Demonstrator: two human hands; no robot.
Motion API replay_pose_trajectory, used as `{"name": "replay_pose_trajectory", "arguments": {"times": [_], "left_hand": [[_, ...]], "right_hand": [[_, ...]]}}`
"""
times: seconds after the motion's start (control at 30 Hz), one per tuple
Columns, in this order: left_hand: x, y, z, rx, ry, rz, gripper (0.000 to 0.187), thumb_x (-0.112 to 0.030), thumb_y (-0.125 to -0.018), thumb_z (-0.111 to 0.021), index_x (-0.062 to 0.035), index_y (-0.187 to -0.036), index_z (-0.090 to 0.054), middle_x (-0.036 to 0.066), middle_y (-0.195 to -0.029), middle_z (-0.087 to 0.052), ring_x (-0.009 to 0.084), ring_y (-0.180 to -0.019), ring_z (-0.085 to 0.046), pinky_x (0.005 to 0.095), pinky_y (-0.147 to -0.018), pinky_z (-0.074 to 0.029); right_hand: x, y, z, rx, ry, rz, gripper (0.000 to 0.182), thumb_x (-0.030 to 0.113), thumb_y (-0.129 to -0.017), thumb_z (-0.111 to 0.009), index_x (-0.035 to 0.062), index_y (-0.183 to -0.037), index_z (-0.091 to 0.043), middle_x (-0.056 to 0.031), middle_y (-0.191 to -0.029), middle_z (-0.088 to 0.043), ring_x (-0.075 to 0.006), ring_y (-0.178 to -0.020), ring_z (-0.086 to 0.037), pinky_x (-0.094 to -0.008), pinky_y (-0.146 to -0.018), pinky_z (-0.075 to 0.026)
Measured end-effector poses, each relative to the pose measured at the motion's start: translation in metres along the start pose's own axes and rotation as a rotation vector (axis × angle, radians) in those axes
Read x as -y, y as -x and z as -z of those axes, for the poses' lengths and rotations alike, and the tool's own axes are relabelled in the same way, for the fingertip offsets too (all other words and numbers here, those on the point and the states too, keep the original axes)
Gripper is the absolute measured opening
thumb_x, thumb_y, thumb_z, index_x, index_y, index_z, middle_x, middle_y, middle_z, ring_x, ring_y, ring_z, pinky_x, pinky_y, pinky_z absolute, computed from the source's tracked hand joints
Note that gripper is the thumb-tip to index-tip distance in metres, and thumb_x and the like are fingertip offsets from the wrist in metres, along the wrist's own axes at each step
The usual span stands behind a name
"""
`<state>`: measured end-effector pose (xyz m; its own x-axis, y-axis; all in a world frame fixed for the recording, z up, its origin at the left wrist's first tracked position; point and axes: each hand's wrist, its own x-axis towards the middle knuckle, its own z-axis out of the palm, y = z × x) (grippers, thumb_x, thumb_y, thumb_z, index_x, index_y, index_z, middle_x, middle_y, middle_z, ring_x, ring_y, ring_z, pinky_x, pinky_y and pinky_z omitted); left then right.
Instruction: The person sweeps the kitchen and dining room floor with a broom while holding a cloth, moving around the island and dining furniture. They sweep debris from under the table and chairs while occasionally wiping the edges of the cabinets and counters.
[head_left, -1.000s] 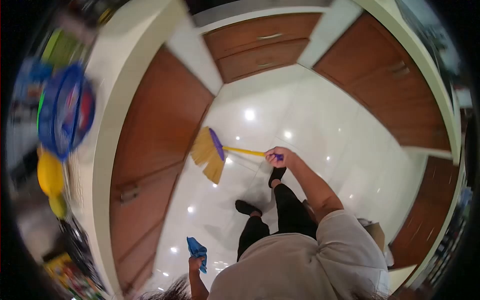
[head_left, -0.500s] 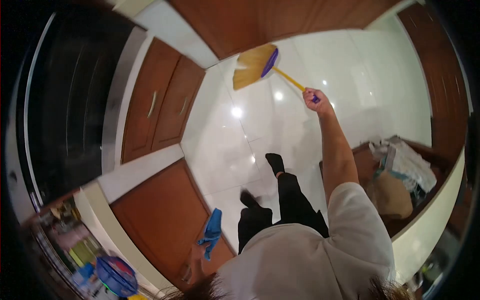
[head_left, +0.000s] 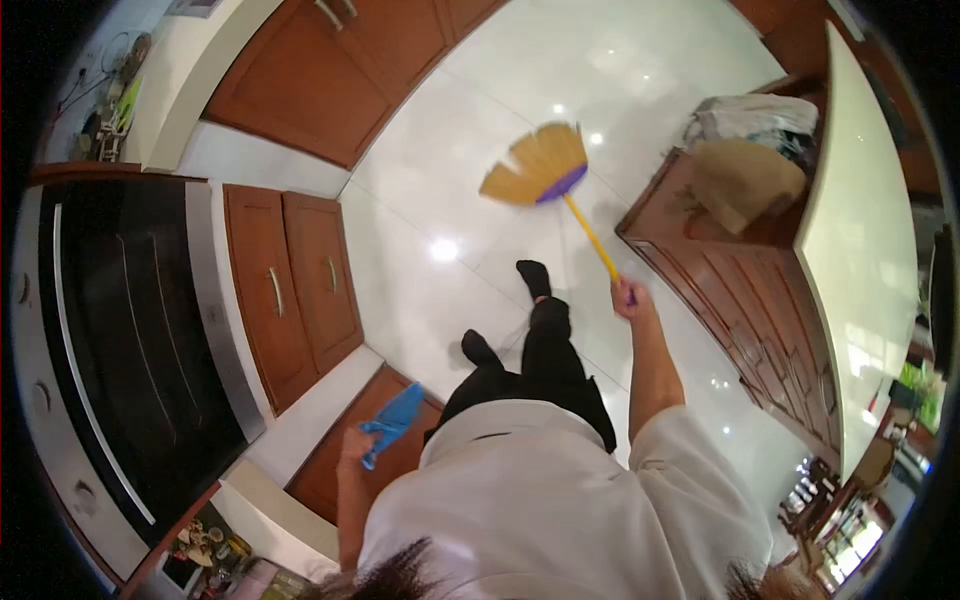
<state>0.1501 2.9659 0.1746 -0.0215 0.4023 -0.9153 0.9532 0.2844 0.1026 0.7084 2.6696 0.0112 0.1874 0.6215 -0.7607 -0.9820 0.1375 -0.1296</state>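
Broom (head_left: pixel 563 184): I see it ahead over the floor (head_left: pixel 420 175), long axis slanting, bristles (head_left: pixel 530 172) pointing forward-left, handle (head_left: pixel 592 240) running back-right.
Right hand (head_left: pixel 631 298): clamped round the handle's near end.
Left hand (head_left: pixel 355 442): gripping a blue cloth (head_left: pixel 397 413).
Floor edges: wooden unit (head_left: pixel 735 305) near the handle's right; floor spreads leftward.

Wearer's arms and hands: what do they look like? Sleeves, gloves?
Left hand and right hand look bare: no gloves, wristbands or cables visible. The right sleeve is short, plain and off-white; the left one's edge is unclear.
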Motion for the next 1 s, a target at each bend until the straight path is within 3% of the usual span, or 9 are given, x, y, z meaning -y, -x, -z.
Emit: {"name": "replay_pose_trajectory", "arguments": {"times": [0.07,0.27,0.43,0.5,0.6,0.67,0.8,0.93,1.0], "left_hand": [[0.048,-0.063,0.029,-0.095,-0.149,-0.193,0.026,-0.011,-0.061,-0.066,0.0007,-0.083,-0.060,0.010,-0.068,-0.059,0.0165,-0.062,-0.057,0.0305,-0.056,-0.045],[-0.105,-0.037,0.108,-0.314,-0.483,-0.516,0.023,-0.013,-0.062,-0.064,0.0009,-0.078,-0.056,0.018,-0.070,-0.059,0.0293,-0.068,-0.059,0.0371,-0.062,-0.046],[-0.258,-0.029,0.147,-0.479,-0.516,-0.930,0.031,-0.013,-0.064,-0.063,-0.0002,-0.089,-0.048,0.020,-0.091,-0.049,0.0370,-0.088,-0.049,0.0409,-0.075,-0.041],[-0.325,-0.014,0.155,-0.556,-0.538,-1.012,0.031,-0.012,-0.065,-0.062,-0.0006,-0.089,-0.046,0.020,-0.092,-0.047,0.0380,-0.089,-0.047,0.0417,-0.075,-0.040],[-0.423,0.005,0.182,-0.683,-0.645,-1.237,0.026,-0.009,-0.065,-0.061,-0.0023,-0.085,-0.046,0.019,-0.088,-0.047,0.0390,-0.086,-0.047,0.0437,-0.071,-0.039],[-0.484,0.016,0.202,-0.772,-0.715,-1.297,0.025,-0.010,-0.065,-0.060,-0.0032,-0.085,-0.046,0.018,-0.087,-0.048,0.0377,-0.084,-0.048,0.0445,-0.069,-0.039],[-0.592,0.042,0.237,-0.800,-0.773,-1.238,0.025,-0.015,-0.067,-0.059,-0.0040,-0.086,-0.047,0.018,-0.089,-0.050,0.0365,-0.085,-0.049,0.0438,-0.070,-0.040],[-0.674,0.030,0.268,-0.878,-0.741,-1.461,0.046,-0.023,-0.066,-0.059,-0.0007,-0.104,-0.047,0.020,-0.105,-0.049,0.0348,-0.098,-0.047,0.0384,-0.082,-0.039],[-0.712,0.007,0.285,-0.892,-0.720,-1.486,0.052,-0.022,-0.064,-0.062,0.0026,-0.107,-0.045,0.020,-0.104,-0.049,0.0352,-0.098,-0.047,0.0399,-0.083,-0.038]], "right_hand": [[-0.042,0.096,0.054,-0.061,0.029,-0.053,0.024,0.022,-0.082,-0.044,0.0058,-0.064,-0.043,0.0014,-0.044,-0.035,-0.0073,-0.030,-0.030,-0.0181,-0.027,-0.027],[-0.116,0.315,0.165,-0.592,-0.125,-0.100,0.023,0.019,-0.080,-0.044,0.0114,-0.060,-0.038,0.0034,-0.043,-0.033,-0.0059,-0.031,-0.030,-0.0169,-0.026,-0.026],[-0.128,0.284,0.199,-0.995,-0.213,-0.030,0.021,0.017,-0.076,-0.047,0.0122,-0.058,-0.037,0.0013,-0.044,-0.037,-0.0080,-0.031,-0.031,-0.0200,-0.026,-0.028],[-0.124,0.214,0.182,-1.298,-0.142,0.290,0.022,0.017,-0.073,-0.047,0.0127,-0.056,-0.035,-0.0001,-0.046,-0.036,-0.0120,-0.033,-0.033,-0.0250,-0.029,-0.030],[-0.101,0.114,0.099,-0.742,-0.557,0.489,0.018,0.001,-0.067,-0.044,0.0124,-0.055,-0.036,-0.0029,-0.049,-0.036,-0.0148,-0.038,-0.038,-0.0259,-0.033,-0.033],[-0.085,0.054,0.042,-0.278,-0.626,0.497,0.005,0.004,-0.071,-0.051,0.0017,-0.076,-0.052,-0.0103,-0.069,-0.053,-0.0231,-0.066,-0.053,-0.0302,-0.063,-0.047],[-0.035,0.131,-0.268,-0.056,-0.701,0.133,0.008,0.006,-0.081,-0.048,-0.0021,-0.083,-0.051,-0.0132,-0.085,-0.056,-0.0286,-0.087,-0.054,-0.0391,-0.084,-0.044],[-0.009,0.139,-0.307,0.086,-0.280,-0.153,0.015,0.008,-0.077,-0.046,0.0021,-0.063,-0.049,-0.0077,-0.061,-0.052,-0.0172,-0.055,-0.055,-0.0247,-0.052,-0.048],[0.007,0.116,-0.289,0.152,-0.574,-0.505,0.028,0.012,-0.080,-0.042,0.0111,-0.053,-0.035,0.0040,-0.047,-0.037,-0.0053,-0.038,-0.038,-0.0172,-0.037,-0.036]]}}
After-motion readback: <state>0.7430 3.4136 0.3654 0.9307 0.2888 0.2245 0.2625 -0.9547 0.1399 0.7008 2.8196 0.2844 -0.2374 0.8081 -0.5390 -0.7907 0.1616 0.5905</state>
